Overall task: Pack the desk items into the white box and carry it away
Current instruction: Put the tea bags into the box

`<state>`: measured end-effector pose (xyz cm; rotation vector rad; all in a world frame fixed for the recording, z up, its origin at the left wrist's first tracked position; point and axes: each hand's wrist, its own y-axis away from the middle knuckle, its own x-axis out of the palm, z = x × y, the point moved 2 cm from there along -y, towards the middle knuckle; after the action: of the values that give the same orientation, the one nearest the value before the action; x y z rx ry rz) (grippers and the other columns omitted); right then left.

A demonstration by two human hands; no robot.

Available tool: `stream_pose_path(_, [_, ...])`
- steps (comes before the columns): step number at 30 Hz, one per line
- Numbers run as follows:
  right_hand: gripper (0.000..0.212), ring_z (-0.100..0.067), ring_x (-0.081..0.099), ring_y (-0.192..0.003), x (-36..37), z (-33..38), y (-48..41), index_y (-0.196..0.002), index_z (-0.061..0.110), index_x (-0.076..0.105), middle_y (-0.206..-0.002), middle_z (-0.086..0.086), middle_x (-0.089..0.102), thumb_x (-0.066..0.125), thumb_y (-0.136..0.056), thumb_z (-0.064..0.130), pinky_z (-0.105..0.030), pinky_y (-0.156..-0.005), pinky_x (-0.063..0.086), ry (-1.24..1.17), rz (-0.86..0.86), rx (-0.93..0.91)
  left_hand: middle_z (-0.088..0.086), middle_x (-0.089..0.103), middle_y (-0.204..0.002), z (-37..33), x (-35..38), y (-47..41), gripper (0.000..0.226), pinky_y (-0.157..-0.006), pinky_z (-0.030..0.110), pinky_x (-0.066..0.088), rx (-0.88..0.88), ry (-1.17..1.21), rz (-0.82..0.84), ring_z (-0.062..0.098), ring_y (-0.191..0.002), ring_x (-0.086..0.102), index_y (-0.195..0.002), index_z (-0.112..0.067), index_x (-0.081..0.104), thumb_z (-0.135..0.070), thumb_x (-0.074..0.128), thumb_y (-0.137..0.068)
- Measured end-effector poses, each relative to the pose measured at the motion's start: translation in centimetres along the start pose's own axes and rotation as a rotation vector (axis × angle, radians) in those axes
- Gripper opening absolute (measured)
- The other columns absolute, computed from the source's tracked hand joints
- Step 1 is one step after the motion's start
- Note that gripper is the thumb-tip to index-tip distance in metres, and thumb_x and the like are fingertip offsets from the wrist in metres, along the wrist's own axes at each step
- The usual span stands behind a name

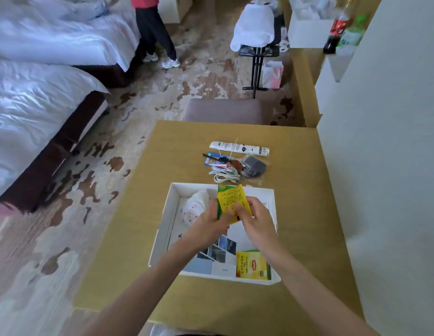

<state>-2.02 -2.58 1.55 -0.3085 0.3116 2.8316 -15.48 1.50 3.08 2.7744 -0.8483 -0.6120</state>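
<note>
Two hands: left hand (211, 221), right hand (257, 218). One white box (167, 214), one desk (296, 190). Three tea packets (231, 202) are certain: one yellow and one green gripped in the hands, and one Lipton packet (251, 264) in the box; a green edge behind it may be a fourth. Also in the box are one cloth roll (199, 204) and one brochure (218, 251). On the desk are one white tube (240, 147), one pen (207, 156), one bagged adapter (254, 167) and one cable bundle (225, 172), strands uncountable. Two beds (29, 112), two bottles (337, 30), one chair (225, 111), one standing person (153, 32).

Hotel bedroom, two beds (36, 100) with white duvets, patterned carpet (143, 98), wooden desk (296, 190), luggage rack (257, 57)
</note>
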Motion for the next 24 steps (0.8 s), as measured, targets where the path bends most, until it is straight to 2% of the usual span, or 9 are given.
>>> stream_pose_path(4, [0.012,-0.003,0.065,-0.085,0.3,-0.7,1.5,-0.102,0.024,0.056,-0.096,0.009,0.069,0.055,-0.096,0.035,-0.023,-0.068,0.048,-0.081,-0.004,0.075,0.003,0.068,-0.089,0.6,-0.1,1.3,0.029,-0.069,0.026,0.051,0.007,-0.209,-0.048,0.006,-0.071,0.061,-0.105,-0.013,0.056,-0.036,0.04,-0.098])
stream_pose_path(7, [0.01,-0.007,0.068,-0.086,-0.4,-0.6,2.2,-0.104,0.02,0.056,-0.096,0.006,0.071,0.057,-0.096,0.027,-0.028,-0.07,0.055,-0.062,-0.012,0.046,0.002,0.069,-0.075,1.1,0.1,1.5,0.044,-0.066,0.031,0.049,0.051,-0.339,0.004,0.021,-0.072,0.065,-0.088,-0.004,0.063,-0.04,0.039,-0.099])
stream_pose_path(9, [0.007,-0.014,0.068,-0.087,-1.4,-0.4,2.4,-0.104,0.017,0.057,-0.096,0.001,0.072,0.056,-0.097,0.019,-0.027,-0.071,0.055,0.019,0.044,0.007,0.001,0.066,-0.077,2.0,0.0,1.5,0.046,-0.067,0.032,0.049,0.046,-0.447,0.075,0.024,-0.078,0.066,-0.094,-0.007,0.061,-0.047,0.038,-0.097])
stream_pose_path(12, [0.008,-0.013,0.065,-0.086,-2.9,-0.3,2.9,-0.106,0.021,0.056,-0.098,0.004,0.069,0.054,-0.098,0.02,-0.024,-0.068,0.051,0.386,0.194,-0.03,0.006,0.065,-0.102,3.7,-0.8,1.5,0.035,-0.079,0.041,0.054,0.045,-0.583,0.174,0.027,-0.09,0.064,-0.112,-0.017,0.051,-0.045,0.037,-0.096])
stream_pose_path(14, [0.012,-0.014,0.062,-0.083,-3.2,-0.5,3.1,-0.109,0.025,0.055,-0.098,0.004,0.066,0.052,-0.099,0.021,-0.022,-0.062,0.048,0.676,0.311,-0.037,0.005,0.064,-0.115,4.4,-1.1,1.1,0.03,-0.081,0.04,0.054,0.027,-0.544,0.229,0.024,-0.094,0.063,-0.12,-0.02,0.05,-0.035,0.04,-0.097])
stream_pose_path(17, [0.02,-0.016,0.056,-0.083,-2.0,-1.2,2.9,-0.117,0.027,0.052,-0.1,-0.002,0.062,0.049,-0.098,0.022,-0.025,-0.058,0.038,1.075,0.497,-0.048,0.005,0.063,-0.118,4.4,-0.4,0.4,0.03,-0.081,0.03,0.05,-0.032,-0.456,0.315,0.018,-0.094,0.059,-0.121,-0.022,0.053,-0.03,0.045,-0.094])
stream_pose_path(19, [0.024,-0.019,0.053,-0.082,-0.9,-1.9,2.6,-0.119,0.028,0.051,-0.099,-0.005,0.061,0.05,-0.096,0.021,-0.028,-0.059,0.036,1.274,0.572,-0.035,0.006,0.063,-0.119,4.4,0.5,-0.1,0.03,-0.082,0.026,0.047,0.019,-0.519,0.405,0.019,-0.098,0.06,-0.119,-0.019,0.058,-0.031,0.051,-0.092])
stream_pose_path(22, [0.026,-0.024,0.057,-0.091,0.0,-3.0,2.4,-0.12,0.024,0.053,-0.101,-0.007,0.063,0.054,-0.094,0.022,-0.032,-0.07,0.036,1.486,0.634,-0.066,0.008,0.066,-0.117,4.7,1.5,-0.5,0.032,-0.076,0.021,0.047,0.061,-0.553,0.5,0.021,-0.097,0.064,-0.116,-0.014,0.064,-0.028,0.063,-0.087])
stream_pose_path(24, [0.028,-0.027,0.056,-0.099,0.1,-3.3,2.5,-0.119,0.021,0.056,-0.105,-0.009,0.062,0.058,-0.092,0.027,-0.038,-0.077,0.037,1.563,0.626,-0.151,0.009,0.068,-0.114,4.9,1.7,-0.9,0.031,-0.08,0.023,0.049,0.069,-0.553,0.533,0.022,-0.097,0.065,-0.114,-0.011,0.066,-0.024,0.065,-0.087])
